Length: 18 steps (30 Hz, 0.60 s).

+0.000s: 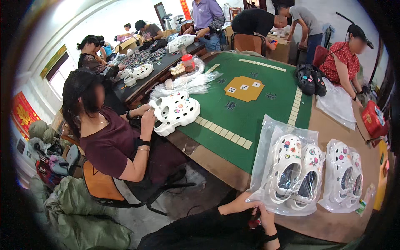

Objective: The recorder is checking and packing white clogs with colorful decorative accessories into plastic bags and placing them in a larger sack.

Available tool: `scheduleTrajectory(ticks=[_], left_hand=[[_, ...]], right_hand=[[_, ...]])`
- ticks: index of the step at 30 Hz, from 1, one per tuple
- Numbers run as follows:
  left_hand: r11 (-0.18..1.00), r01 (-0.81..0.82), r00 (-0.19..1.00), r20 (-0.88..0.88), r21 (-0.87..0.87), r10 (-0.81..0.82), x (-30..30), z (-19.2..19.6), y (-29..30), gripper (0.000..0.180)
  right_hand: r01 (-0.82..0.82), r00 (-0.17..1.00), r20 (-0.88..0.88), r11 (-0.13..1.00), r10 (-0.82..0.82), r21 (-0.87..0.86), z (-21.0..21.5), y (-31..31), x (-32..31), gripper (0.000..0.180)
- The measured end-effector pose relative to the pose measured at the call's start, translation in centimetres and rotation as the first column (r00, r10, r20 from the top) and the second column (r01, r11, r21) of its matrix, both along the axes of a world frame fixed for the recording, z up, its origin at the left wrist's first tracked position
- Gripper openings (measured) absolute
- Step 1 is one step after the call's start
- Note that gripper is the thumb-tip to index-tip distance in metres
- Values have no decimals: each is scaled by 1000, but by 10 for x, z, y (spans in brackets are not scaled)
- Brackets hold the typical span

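Note:
A clear plastic bag (273,123) lies on the near right of the table, with a pair of white clogs (287,160) inside. Colourful charms dot the clogs. At the bag's lower left corner, my left hand (241,204) is closed on the plastic. Just to its right, my right hand (266,218) is closed beside the bag's bottom edge, its fingers partly hidden. A small dark red thing (254,223) shows between my hands; its kind is unclear. Right of this bag lies a second bagged pair of white clogs (342,166).
Green table covering (258,129) carries printed tile and dice patterns. On my left a seated person (112,141) handles white clogs (177,112). Black clogs (308,79) and a red bag (373,119) lie at the right. Clear bags (183,85) are heaped on the far left.

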State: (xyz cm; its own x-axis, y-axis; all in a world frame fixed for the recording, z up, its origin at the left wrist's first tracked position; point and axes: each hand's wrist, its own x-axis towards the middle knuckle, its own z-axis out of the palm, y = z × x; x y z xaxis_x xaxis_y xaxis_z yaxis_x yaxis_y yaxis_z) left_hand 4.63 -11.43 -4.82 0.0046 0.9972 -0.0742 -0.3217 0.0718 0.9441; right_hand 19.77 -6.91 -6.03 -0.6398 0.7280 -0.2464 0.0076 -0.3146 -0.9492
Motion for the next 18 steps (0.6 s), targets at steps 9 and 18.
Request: scheduleTrajectory(ticks=[9,18], left_hand=[[998,31,999,34,-62,-29,-1,2,-1,20],[995,-35,999,-4,-98,35,3,0,-4,21]], right_hand=[[0,1000,17,998,1,-61,-3,0,2,25],[40,999,-2,999,-40,-25,-16,-4,4,26]])
